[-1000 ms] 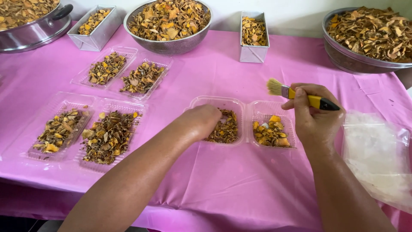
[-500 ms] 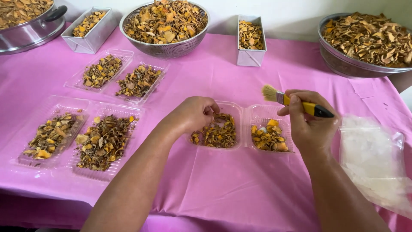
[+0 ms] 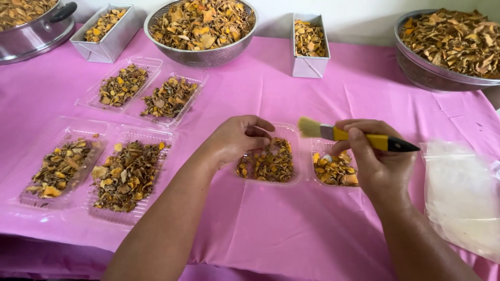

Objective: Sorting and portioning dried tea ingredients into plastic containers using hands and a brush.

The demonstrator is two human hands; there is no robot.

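Note:
My right hand (image 3: 376,161) grips a small paintbrush (image 3: 354,136) with a yellow and black handle, bristles pointing left, above a clear two-part plastic tray (image 3: 299,174) that holds dried brown and orange pieces (image 3: 271,164). My left hand (image 3: 237,138) rests at the tray's left compartment, fingers curled on its far left rim and touching the dried pieces. The right compartment (image 3: 336,171) lies under the brush hand and is partly hidden.
Two more filled clear trays (image 3: 94,166) (image 3: 143,91) lie at left on the pink tablecloth (image 3: 291,234). At the back stand a metal colander (image 3: 200,26), two small rectangular tins (image 3: 107,28) (image 3: 309,44), a pot (image 3: 31,26) and a large bowl (image 3: 448,47). Clear plastic bags (image 3: 461,198) lie at right.
My left hand has drawn back from over the left compartment to its rim, uncovering the pieces. The brush hand has dropped a little lower.

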